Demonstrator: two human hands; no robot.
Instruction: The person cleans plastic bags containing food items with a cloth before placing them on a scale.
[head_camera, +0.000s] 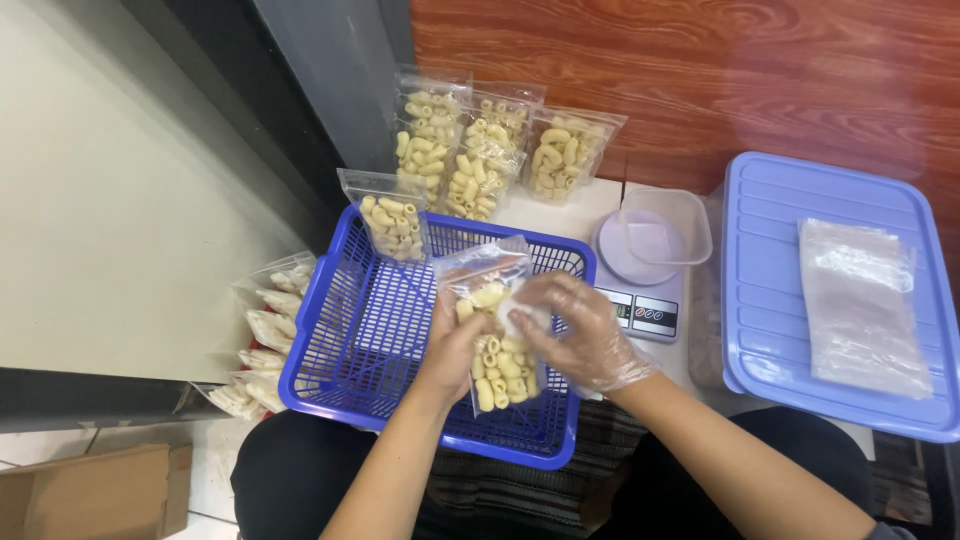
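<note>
Blue basket (340, 340) on lap; above it left hand (450, 345) and gloved right hand (585, 335), fingers curled, gripping clear pasta bag (492, 335). Scale (640, 290) right of basket.

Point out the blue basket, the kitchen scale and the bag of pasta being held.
blue basket (345, 330): head view, bare mesh floor at its left.
kitchen scale (640, 312): head view, front panel below the clear tub.
bag of pasta (495, 375): head view, filled lower part between the hands.

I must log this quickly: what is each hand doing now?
Left hand: closed on the clear bag of pasta.
Right hand, in a thin clear glove: closed on the same bag.
</note>
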